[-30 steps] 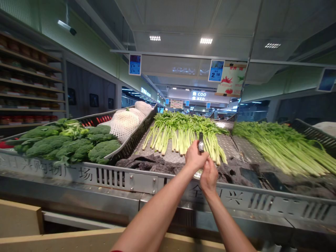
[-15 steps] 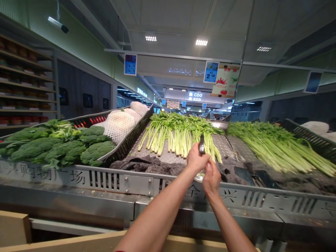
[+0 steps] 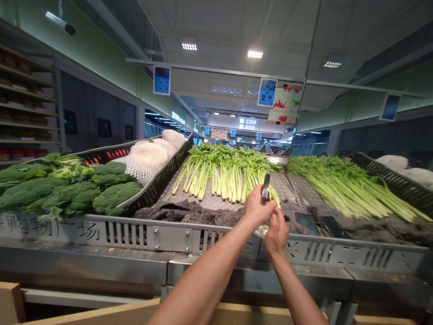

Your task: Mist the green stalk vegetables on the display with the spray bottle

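Observation:
My left hand is closed round a small dark tool with a metal end that sticks up above the fist. My right hand is closed just below and beside it, touching it; what its fingers hold is hidden. Both hands hover over the front rail of a metal produce stand. Right behind them lie bundles of green celery on a studded metal tray.
Broccoli heads fill a black crate at the left, with net-wrapped white produce behind. More celery lies at the right. Dark cloth lines the stand's front. Wooden boards run below. Shelves stand far left.
Both hands have shifted slightly to the right and stayed clasped together. The view has panned right, so the broccoli crate sits further left.

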{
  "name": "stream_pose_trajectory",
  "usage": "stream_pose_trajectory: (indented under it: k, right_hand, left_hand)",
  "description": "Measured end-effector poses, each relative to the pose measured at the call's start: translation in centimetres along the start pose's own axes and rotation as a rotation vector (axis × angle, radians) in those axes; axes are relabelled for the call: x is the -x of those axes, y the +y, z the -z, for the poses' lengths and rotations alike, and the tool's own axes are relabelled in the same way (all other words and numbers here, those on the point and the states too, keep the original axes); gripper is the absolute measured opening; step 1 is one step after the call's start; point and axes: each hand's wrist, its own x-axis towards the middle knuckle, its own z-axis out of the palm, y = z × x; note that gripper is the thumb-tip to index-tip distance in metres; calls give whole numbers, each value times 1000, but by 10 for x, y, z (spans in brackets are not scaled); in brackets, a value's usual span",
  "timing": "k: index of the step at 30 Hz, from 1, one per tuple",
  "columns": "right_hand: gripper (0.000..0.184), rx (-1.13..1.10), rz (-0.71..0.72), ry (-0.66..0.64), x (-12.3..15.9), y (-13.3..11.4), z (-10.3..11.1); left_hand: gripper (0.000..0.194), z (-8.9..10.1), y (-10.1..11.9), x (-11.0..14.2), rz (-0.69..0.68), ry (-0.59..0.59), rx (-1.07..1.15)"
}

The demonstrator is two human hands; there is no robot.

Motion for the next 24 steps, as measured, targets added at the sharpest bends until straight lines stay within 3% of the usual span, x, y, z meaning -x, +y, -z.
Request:
stream_pose_trajectory:
  k: [16,24]
  right_hand:
    - [43,8,-5,17,7,6,10]
    - [46,10,-47,47,19,15,19]
  left_hand:
    - [32,-4,9,13,29,-2,11]
    - [24,-19,-2,20,-20,-63,37]
